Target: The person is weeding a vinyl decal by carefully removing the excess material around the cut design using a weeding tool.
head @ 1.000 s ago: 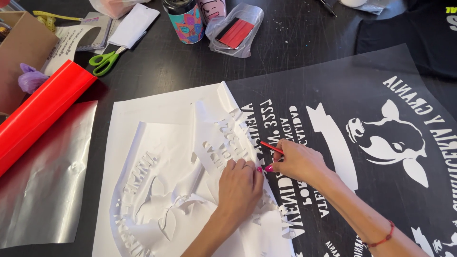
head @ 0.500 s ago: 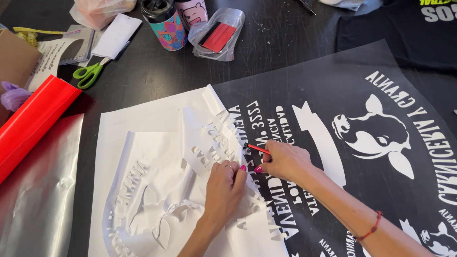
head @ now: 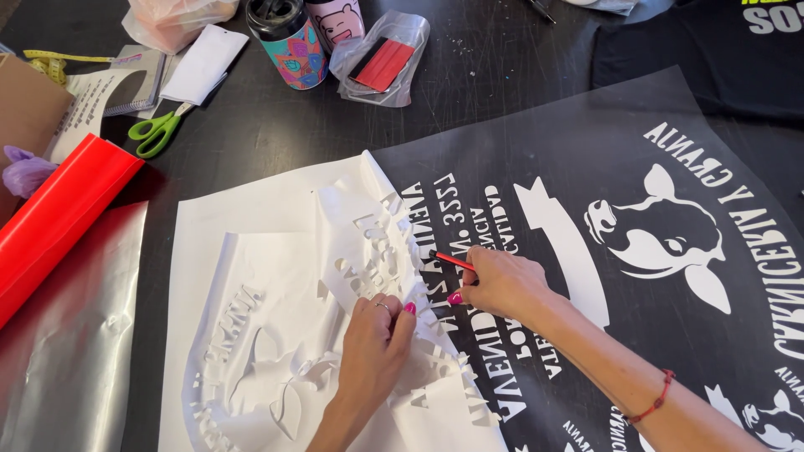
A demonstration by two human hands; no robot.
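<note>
Since a moment ago my hands have barely shifted on the sheet; my left hand (head: 374,345) has slid a little lower along the peeled white vinyl (head: 368,251), and my right hand (head: 502,283) stays at the lettering where white meets black. My left fingers are pinched closed on a fold of that lifted white vinyl, pressing it down and back toward me. My right fingers are clenched around a thin red weeding tool (head: 453,261), its tip pointing left onto the edge of the cut letters (the very tip is too small to make out). The vinyl lies half peeled: crumpled and curled on the left, while the clear black-backed sheet (head: 603,167) with the white dog-head design (head: 662,234) lies flat to the right. Beyond my hands, green-handled scissors (head: 159,130) rest near a red roll (head: 59,218) at the left edge, with a silvery sheet (head: 67,335) just beside it. At the far side stand a patterned tumbler (head: 289,42) and a clear bag (head: 381,59) holding something red. My own left wrist covers part of the curled strips under it.
</note>
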